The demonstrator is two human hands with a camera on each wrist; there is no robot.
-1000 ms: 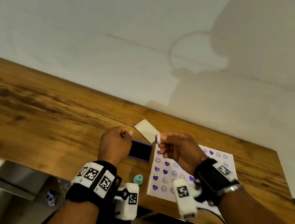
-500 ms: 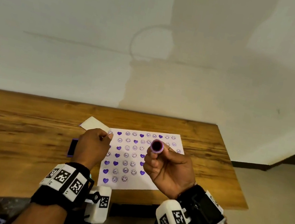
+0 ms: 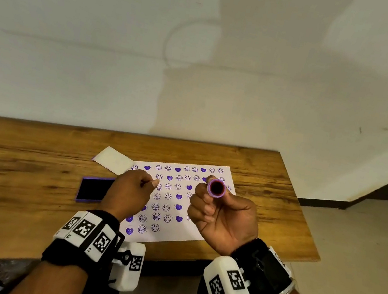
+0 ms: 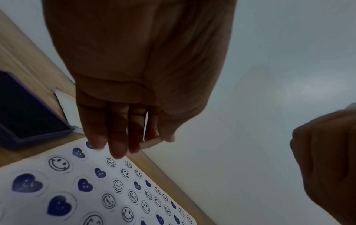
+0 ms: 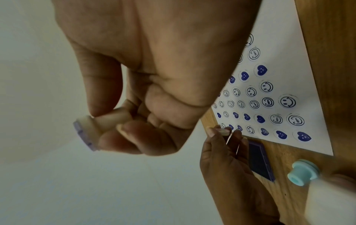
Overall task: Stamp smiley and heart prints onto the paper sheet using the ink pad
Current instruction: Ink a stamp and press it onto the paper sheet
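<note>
Head view shows the right hand [image 3: 223, 218] pinching a stamp [image 3: 216, 188], face up — it needs turning face-down over bare paper [image 3: 192, 232]. Left hand [image 3: 129, 193] pinches something small and pale, unidentifiable — better steadying the sheet.

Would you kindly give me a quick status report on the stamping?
Right hand grips stamp, face up. Left hand pinches something small. Paper sheet nearly full.

Some round purple smiley prints on the white paper sheet [image 5: 273, 85] carry a tiny word inside, too small to read. The white blocks on the black wrist bands [image 3: 85, 244] bear black-and-white square code markers, without letters.
</note>
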